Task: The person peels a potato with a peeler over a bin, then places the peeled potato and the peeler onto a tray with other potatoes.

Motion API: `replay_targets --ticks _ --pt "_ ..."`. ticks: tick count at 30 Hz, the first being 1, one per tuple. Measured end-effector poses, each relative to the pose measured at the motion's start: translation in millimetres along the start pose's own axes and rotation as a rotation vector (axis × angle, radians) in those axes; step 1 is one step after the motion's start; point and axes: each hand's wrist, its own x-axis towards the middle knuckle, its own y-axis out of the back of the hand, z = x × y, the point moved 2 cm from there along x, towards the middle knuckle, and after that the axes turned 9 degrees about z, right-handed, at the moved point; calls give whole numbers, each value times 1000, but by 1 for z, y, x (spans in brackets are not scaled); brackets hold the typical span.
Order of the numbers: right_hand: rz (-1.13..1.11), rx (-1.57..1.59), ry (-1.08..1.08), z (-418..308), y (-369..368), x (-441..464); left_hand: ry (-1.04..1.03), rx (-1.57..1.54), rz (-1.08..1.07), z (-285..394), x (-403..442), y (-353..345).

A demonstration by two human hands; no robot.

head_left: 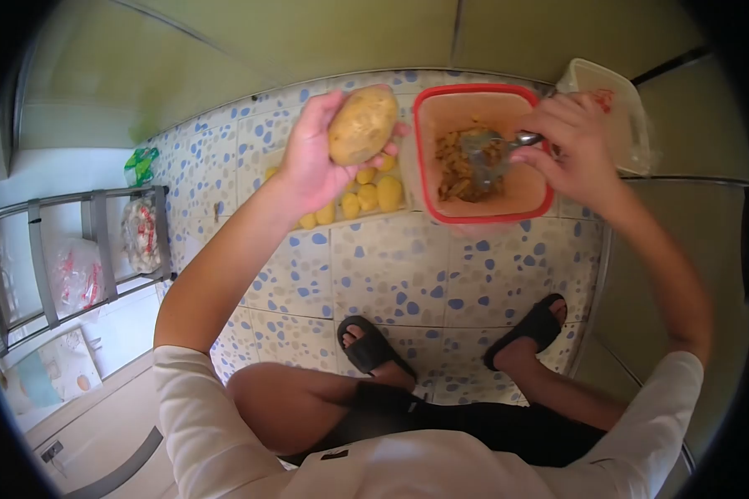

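My left hand [314, 158] is wrapped round a large unpeeled potato [364, 125] and holds it up in the air. Below it on the floor, a clear shallow tray [405, 187] holds several peeled yellow potatoes [368, 197], partly hidden by my hand and forearm. My right hand [576, 145] grips the handle of a metal peeler [528, 140] over a square container with a red rim [483, 219]. The peeler's head is smeared by motion. Brown potato peelings [458, 162] lie in the bottom of the container.
A translucent plastic box [620, 108] stands behind my right hand by the cabinets. At the left, a metal rack [100, 241] stands beside bags [79, 270] and a green packet [141, 166]. My sandalled feet [370, 345] are on the speckled tile floor [408, 283].
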Motion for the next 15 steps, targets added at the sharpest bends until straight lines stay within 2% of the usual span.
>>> replay_targets --ticks 2,5,8,11,15 --pt "38 40 -34 -5 5 -3 55 -1 66 -19 11 -37" --pt "40 55 -14 -7 8 -3 71 33 -12 -49 26 -59" --pt "29 30 17 -5 8 -1 82 -119 -97 -69 34 -62" --pt "12 13 33 -9 2 1 56 -7 216 -69 31 -87" --pt "34 21 13 -6 -5 2 23 81 159 -69 33 -83"
